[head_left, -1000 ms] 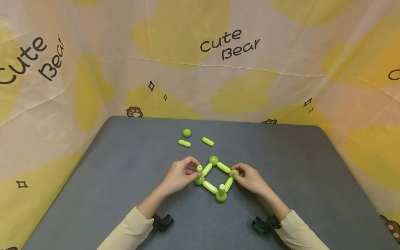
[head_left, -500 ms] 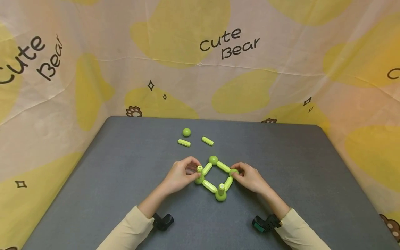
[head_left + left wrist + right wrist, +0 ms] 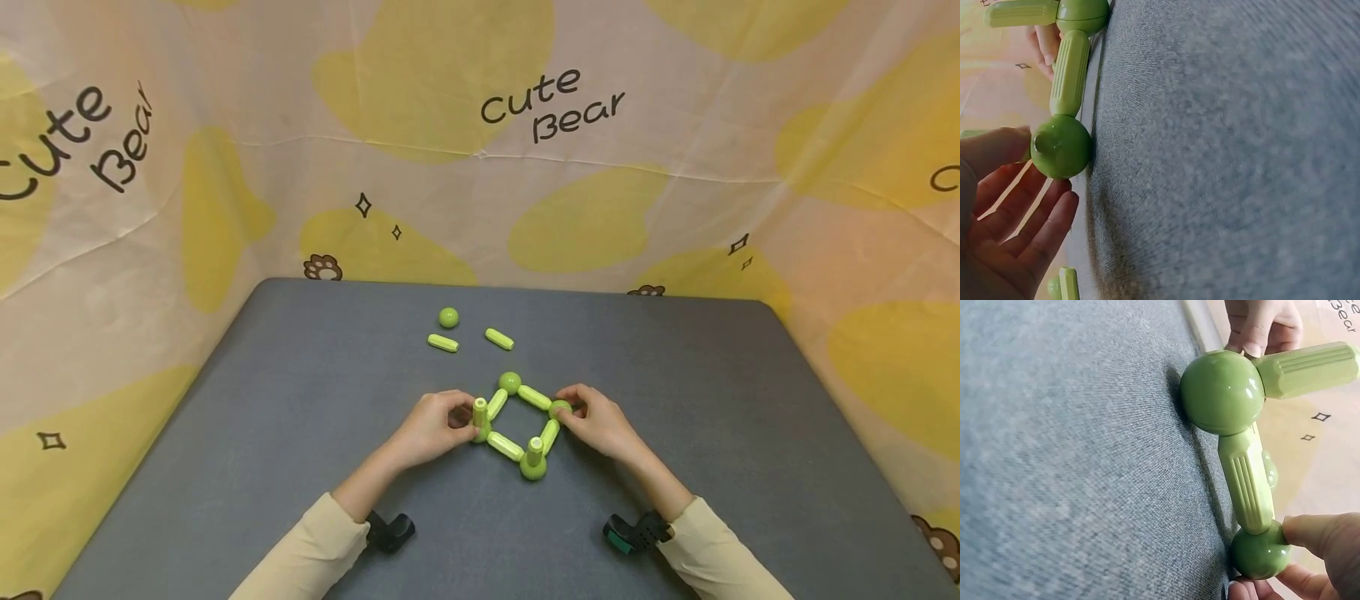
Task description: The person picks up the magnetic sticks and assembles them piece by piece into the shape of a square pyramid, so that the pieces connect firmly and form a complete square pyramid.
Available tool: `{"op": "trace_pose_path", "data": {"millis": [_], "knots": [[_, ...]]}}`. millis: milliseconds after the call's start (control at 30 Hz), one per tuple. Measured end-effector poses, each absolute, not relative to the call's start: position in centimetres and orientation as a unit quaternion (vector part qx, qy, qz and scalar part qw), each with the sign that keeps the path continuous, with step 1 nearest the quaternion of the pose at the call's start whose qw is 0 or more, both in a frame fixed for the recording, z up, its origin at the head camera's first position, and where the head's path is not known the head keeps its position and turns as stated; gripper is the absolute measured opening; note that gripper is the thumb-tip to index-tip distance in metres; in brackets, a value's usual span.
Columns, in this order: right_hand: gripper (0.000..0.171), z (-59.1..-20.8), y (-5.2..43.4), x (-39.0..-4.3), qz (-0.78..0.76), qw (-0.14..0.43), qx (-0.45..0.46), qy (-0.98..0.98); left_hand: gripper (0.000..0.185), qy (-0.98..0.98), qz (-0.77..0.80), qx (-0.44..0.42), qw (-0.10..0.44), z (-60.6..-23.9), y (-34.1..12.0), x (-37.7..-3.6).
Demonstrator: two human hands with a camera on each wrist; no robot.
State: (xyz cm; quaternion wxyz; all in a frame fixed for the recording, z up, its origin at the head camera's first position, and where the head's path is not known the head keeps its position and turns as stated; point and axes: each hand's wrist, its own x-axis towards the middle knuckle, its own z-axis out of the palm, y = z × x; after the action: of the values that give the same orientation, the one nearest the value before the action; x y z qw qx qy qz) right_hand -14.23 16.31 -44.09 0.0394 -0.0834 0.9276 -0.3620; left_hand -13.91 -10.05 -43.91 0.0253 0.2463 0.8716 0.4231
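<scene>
- Item: green rod-and-ball frame (image 3: pixel 517 421), a square of four balls joined by four rods, lying flat on the grey surface (image 3: pixel 300 467) in front of the person; upright rods stand on the left ball and the near ball (image 3: pixel 533 468).
- Left hand (image 3: pixel 431 429): fingers curled around the left corner ball (image 3: pixel 478 432), pinching it; the left wrist view shows thumb and fingertips at that ball (image 3: pixel 1060 147).
- Right hand (image 3: pixel 600 425): fingers curled and pinching the right corner ball (image 3: pixel 559 409); the right wrist view shows fingertips closed on it (image 3: pixel 1261 553).
- Spare parts: one loose ball (image 3: pixel 448 317) and two loose rods (image 3: pixel 442 342) (image 3: pixel 498 339), further back, well apart from the frame.
- Risk: uneven pulling or squeezing from the two hands likely skews the square or parts a joint.
- Risk: the upright rod (image 3: pixel 535 451) on the near ball has no hand on it; a jolt to the frame probably tips it.
- Writing: backdrop cloth (image 3: pixel 675 125) printed "Cute Bear", repeated; no markings legible on the pieces.
</scene>
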Motion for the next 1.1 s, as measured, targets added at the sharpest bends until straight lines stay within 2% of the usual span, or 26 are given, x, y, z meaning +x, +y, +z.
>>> {"op": "trace_pose_path", "data": {"millis": [333,833,1100], "knots": [[0.024,-44.0,16.0,-15.4,-0.361,0.048,-0.074,0.928,0.016,0.875,0.391,0.284,0.032,-43.9,-9.9,-13.4],[0.024,-44.4,15.0,-17.5,-0.374,0.051,-0.099,0.921,0.017,0.875,0.365,0.316,0.039,-43.6,-8.7,-11.8],[0.024,-44.3,15.4,-17.2,-0.392,0.044,-0.106,0.913,0.017,0.873,0.366,0.32,0.036,-43.4,-8.9,-11.9]]}}
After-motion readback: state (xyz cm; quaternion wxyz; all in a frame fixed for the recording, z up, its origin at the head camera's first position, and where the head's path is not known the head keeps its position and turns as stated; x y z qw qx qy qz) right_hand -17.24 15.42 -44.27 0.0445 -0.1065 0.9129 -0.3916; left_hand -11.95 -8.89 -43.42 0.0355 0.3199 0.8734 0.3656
